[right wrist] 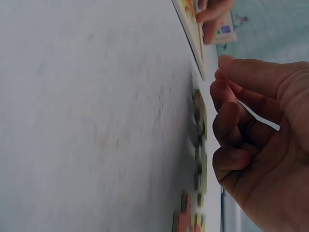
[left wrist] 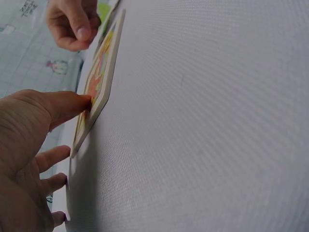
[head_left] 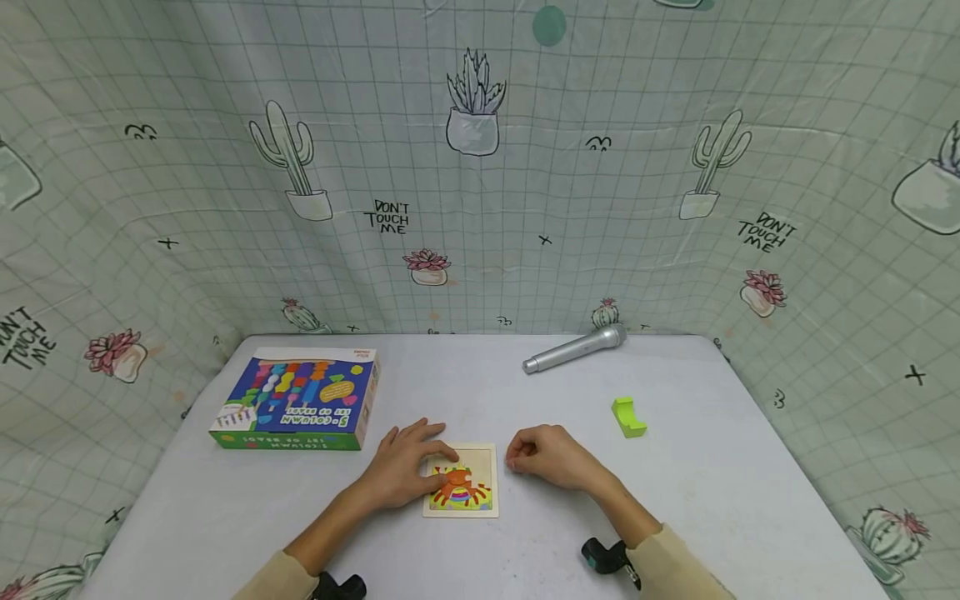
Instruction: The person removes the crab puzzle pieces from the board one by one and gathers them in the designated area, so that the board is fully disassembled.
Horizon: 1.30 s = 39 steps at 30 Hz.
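Observation:
A square wooden puzzle board [head_left: 486, 510] with an orange crab picture lies flat at the table's front middle. My left hand [head_left: 407, 467] rests over its left side, thumb on the picture and fingers spread; in the left wrist view the thumb [left wrist: 72, 104] touches the board's face. Just right of the board hovers my right hand [head_left: 551, 457], fingers curled and thumb against the index finger. The right wrist view shows nothing visible in that pinch. Several flat puzzle pieces, one of them red [right wrist: 183, 221], lie below the right hand there; in the head view I cannot make them out.
A colourful bead-set box [head_left: 296, 400] lies at the back left. A silver microphone [head_left: 573, 350] lies at the back right, with a lime-green block [head_left: 628, 417] in front of it. Patterned cloth [head_left: 480, 208] hangs behind the white table [head_left: 705, 483].

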Each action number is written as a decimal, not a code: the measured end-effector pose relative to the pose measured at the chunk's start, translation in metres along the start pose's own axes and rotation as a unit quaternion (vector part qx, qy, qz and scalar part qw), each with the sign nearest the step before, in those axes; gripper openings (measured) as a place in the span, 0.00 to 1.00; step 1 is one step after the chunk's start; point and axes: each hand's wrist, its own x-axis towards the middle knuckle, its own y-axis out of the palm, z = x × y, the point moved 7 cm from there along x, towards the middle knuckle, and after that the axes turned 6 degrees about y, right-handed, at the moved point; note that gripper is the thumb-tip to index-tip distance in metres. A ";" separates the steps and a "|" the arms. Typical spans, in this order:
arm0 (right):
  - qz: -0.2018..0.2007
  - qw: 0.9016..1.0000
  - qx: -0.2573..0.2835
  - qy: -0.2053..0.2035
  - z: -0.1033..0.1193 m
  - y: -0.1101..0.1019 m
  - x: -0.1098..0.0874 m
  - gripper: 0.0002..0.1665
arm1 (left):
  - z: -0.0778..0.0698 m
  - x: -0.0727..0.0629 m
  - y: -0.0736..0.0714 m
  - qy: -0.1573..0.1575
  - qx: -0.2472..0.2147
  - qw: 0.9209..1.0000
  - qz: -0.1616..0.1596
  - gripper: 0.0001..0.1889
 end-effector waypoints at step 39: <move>0.021 0.997 -0.060 -0.036 0.047 0.049 0.021 0.17 | 0.003 -0.001 -0.002 0.013 -0.008 1.000 -0.016 0.09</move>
